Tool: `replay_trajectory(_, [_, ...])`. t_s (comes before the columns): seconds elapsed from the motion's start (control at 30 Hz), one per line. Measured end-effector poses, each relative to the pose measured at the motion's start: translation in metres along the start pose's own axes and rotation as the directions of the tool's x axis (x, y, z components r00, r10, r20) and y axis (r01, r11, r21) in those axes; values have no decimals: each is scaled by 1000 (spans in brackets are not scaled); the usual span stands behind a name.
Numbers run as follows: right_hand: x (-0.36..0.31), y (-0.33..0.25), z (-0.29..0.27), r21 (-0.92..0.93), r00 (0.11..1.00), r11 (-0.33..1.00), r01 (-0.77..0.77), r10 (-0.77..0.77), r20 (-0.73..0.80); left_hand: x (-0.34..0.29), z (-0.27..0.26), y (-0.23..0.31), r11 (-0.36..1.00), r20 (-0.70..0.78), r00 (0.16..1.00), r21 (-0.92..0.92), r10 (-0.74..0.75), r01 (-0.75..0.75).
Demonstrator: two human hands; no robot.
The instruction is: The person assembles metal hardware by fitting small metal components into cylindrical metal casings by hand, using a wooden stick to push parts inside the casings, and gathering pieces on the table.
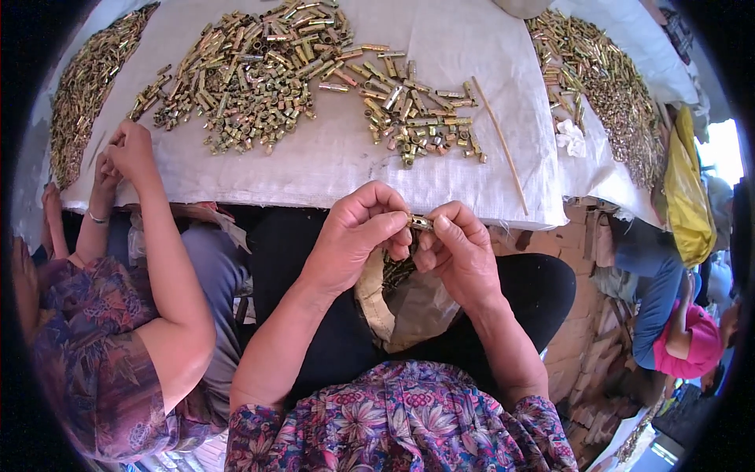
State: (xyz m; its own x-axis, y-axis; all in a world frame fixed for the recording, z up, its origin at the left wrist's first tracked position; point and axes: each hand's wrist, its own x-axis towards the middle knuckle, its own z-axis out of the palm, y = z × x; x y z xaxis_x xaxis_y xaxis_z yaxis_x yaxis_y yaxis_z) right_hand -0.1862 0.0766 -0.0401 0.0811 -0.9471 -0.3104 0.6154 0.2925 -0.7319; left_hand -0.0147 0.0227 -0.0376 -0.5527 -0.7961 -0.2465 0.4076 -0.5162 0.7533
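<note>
Just in front of the table's near edge, my left hand point(358, 232) and my right hand point(460, 248) meet over my lap. Between their fingertips is a small brass-coloured metal sleeve point(421, 223), lying crosswise. My left thumb and fingers pinch its left end, and my right thumb and fingers grip its right end. Below the hands, an open sack point(373, 303) with a pale rolled rim rests in my lap, with more metal pieces partly visible inside. A small pile of similar sleeves point(425, 118) lies on the white-covered table point(346, 169) beyond my hands.
A larger heap of metal sleeves and short rings point(259, 79) spreads to the left. A thin stick point(501, 145) lies at right. Further piles point(605, 79) cover the far-right table. A co-worker's hands point(126, 153) work at the left. Another person in pink point(696, 338) sits at right.
</note>
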Motion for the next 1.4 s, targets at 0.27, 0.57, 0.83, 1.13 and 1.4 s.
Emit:
replay_trajectory(0.27, [-2,-7,4,-280,997,959,-31,10,-76,3,-6,-3,995,1,1000,93,25,-25])
replay_trajectory(0.57, [-3,-3,-2,-186,999,982,-46,44,-18,1,-7,3,986,26,1000,163,17,-21])
replay_trajectory(0.83, [-3,-7,-1,-82,992,992,-101,107,69,-1,-11,3,993,108,994,115,20,-33])
replay_trajectory(1.13, [-6,0,-4,-426,998,903,51,-61,-10,-3,-4,3,965,-4,999,261,35,-32])
replay_trajectory(1.4, [-2,4,-7,-419,998,907,51,-64,-19,-1,-4,0,939,-14,997,337,79,-70])
